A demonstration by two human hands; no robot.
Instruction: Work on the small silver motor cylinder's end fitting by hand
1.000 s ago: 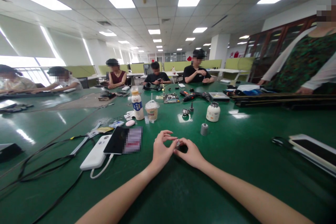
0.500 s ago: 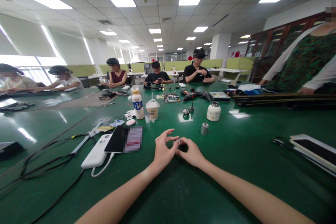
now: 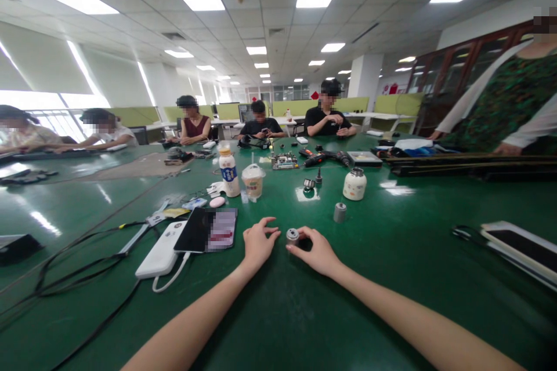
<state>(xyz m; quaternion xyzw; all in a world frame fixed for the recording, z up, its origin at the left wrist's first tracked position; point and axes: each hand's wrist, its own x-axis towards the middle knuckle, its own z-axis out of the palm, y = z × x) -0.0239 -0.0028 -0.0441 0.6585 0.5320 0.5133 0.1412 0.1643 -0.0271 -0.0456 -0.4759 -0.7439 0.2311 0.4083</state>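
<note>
A small grey metal cylinder [image 3: 292, 237] with a dark hole in its top stands upright in front of me. My right hand [image 3: 317, 250] closes around it from the right, thumb at the near side and fingers behind. My left hand [image 3: 260, 242] is just left of the cylinder, apart from it, thumb and fingers spread with nothing between them. A similar grey cylinder [image 3: 340, 212] stands on the green table [image 3: 278, 313], farther off to the right. Beyond it are a shiny metal ring-like part [image 3: 308, 185] and a dark pointed part [image 3: 319, 175].
A phone [image 3: 191, 231] leans on a white power bank [image 3: 161, 250] at left, among cables. Ahead are a drink bottle [image 3: 228, 173], a plastic cup [image 3: 253, 181], a white jar [image 3: 354, 185], a circuit board [image 3: 285, 162] and a power drill [image 3: 324, 157]. Several people are around the table.
My left hand has moved left, away from the cylinder, which is now uncovered in my right hand. My right hand has hardly moved.
</note>
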